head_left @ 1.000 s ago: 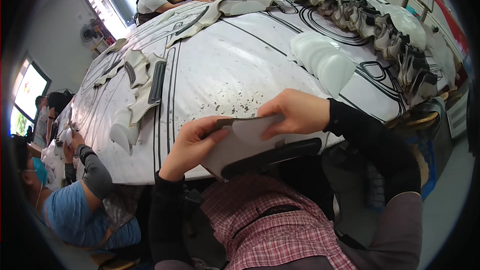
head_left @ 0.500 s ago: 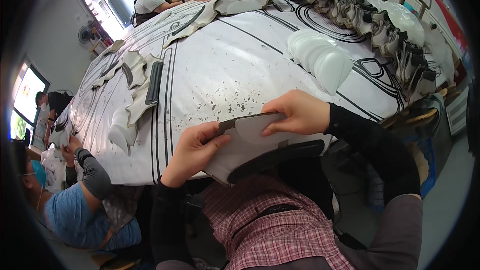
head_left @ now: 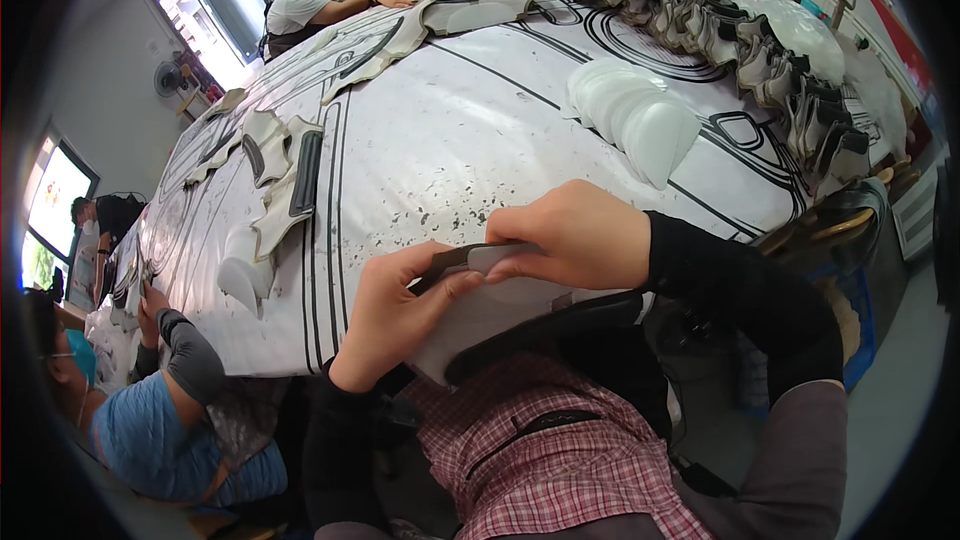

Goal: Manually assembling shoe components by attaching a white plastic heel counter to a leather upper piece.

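In front of my waist, at the table's near edge, I hold a flat shoe upper [head_left: 505, 315] with a pale lining and a padded black edge along its bottom. My left hand [head_left: 395, 312] is closed on its top left, with the thumb on the lining and fingers behind. My right hand [head_left: 575, 235] pinches the top edge close to the left thumb. Between the two thumbs shows the end of a thin whitish rounded stiffener piece [head_left: 489, 258], lying against the upper's edge; the right hand covers the rest.
A fanned stack of white rounded pieces [head_left: 655, 140] lies on the white-covered table [head_left: 440, 120]. Several shoe uppers [head_left: 285, 195] lie left, and a long row of them [head_left: 770, 80] lines the right. Dark scraps dot the cover. A co-worker in blue [head_left: 165, 430] sits left; others work farther off.
My right hand has moved left along the upper's top edge toward my left thumb, and now covers most of the stiffener piece. The left hand keeps its hold.
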Demonstrator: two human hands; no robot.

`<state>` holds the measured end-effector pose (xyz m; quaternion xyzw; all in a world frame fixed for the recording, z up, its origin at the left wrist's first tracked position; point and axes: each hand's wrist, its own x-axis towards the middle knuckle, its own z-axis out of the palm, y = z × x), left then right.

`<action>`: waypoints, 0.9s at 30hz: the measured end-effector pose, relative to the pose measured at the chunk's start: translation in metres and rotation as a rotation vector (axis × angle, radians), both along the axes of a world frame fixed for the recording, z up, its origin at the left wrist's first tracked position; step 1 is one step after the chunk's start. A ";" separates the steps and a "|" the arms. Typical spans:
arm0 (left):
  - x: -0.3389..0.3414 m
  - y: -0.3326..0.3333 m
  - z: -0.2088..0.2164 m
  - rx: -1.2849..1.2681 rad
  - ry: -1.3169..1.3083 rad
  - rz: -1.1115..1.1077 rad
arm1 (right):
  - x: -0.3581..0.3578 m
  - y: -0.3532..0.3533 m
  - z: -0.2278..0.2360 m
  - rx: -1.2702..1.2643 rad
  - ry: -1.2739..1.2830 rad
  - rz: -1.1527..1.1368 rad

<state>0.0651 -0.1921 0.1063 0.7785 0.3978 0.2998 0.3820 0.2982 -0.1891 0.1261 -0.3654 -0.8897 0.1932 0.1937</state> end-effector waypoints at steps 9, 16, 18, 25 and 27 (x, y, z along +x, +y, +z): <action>-0.006 0.004 -0.018 -0.280 -0.351 -0.060 | -0.002 -0.002 -0.012 -0.017 0.311 0.035; 0.002 -0.011 -0.006 0.229 0.023 0.146 | -0.004 -0.002 -0.016 0.059 0.238 -0.083; 0.004 -0.015 -0.004 0.257 0.005 0.147 | -0.004 -0.001 -0.015 0.055 0.230 -0.056; 0.008 -0.018 -0.006 0.245 -0.043 0.202 | -0.009 -0.007 -0.010 0.208 0.163 -0.047; 0.010 -0.020 -0.009 0.218 -0.098 0.201 | -0.010 -0.006 -0.010 0.201 0.180 -0.050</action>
